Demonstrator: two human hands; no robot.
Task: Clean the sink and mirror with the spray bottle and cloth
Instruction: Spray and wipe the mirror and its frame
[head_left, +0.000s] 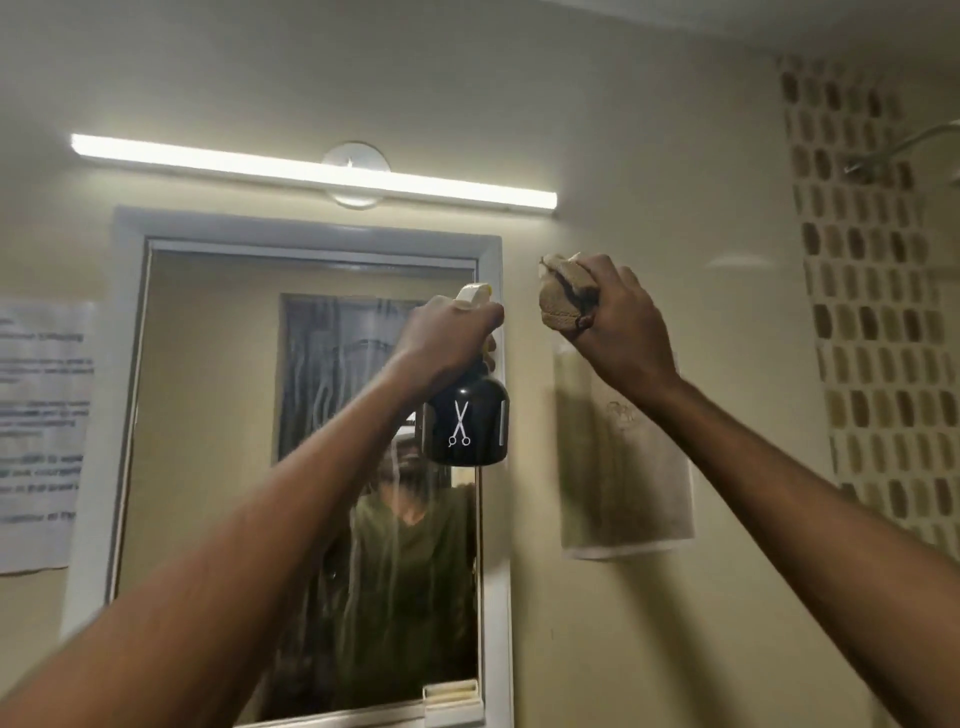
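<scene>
A white-framed mirror (218, 415) hangs on the wall, its glass streaked with wet runs down the middle. My left hand (447, 338) grips the neck and trigger of a black spray bottle (467, 426) with a white scissors mark, held up before the mirror's right edge. My right hand (618, 322) holds a bunched tan cloth (563, 296) raised against the wall, to the right of the mirror's upper corner. The sink is out of view.
A lit tube lamp (311, 171) runs above the mirror. A printed notice (41, 431) is stuck to the wall at left, another sheet (628, 467) at right. A mosaic tile strip (872, 312) and a shower head (904, 150) are at far right.
</scene>
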